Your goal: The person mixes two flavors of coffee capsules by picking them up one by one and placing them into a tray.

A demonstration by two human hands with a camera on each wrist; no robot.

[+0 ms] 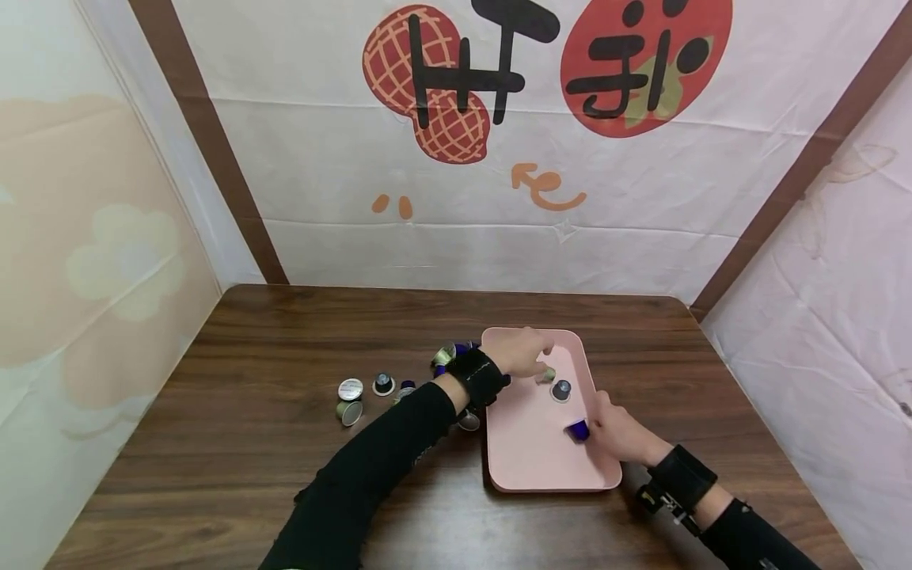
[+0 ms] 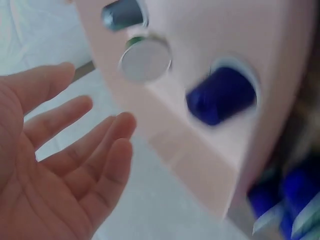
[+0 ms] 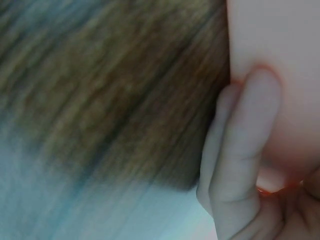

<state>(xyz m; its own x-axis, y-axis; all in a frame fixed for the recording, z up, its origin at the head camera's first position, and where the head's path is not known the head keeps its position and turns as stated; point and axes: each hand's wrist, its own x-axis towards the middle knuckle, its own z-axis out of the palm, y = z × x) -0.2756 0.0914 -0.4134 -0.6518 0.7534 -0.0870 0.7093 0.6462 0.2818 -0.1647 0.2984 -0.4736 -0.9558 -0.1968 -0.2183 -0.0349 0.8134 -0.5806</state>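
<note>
A pink tray (image 1: pixel 527 467) lies on the table with coffee capsules in it. My left hand (image 1: pixel 518 352) is over its far left part, fingers spread and holding nothing; the left wrist view shows the bare palm (image 2: pixel 65 175). Near those fingers in the tray are a dark blue capsule (image 2: pixel 222 95), a green capsule with its silver lid (image 2: pixel 146 61) showing, and a grey-blue capsule (image 2: pixel 125 14). At the tray's right rim, my right hand (image 1: pixel 618 430) grips the edge, fingers (image 3: pixel 250 120) against the pink side. Another blue capsule (image 1: pixel 579 431) lies inside beside it.
Left of the tray, more capsules lie on the wooden table (image 1: pixel 285 451): a white-lidded one (image 1: pixel 350 389), a tipped green one (image 1: pixel 350 412) and a dark one (image 1: pixel 383 384). A cluster (image 1: pixel 442 358) at the tray's left edge is partly behind my left forearm. Printed cloth (image 1: pixel 499 253) hangs behind.
</note>
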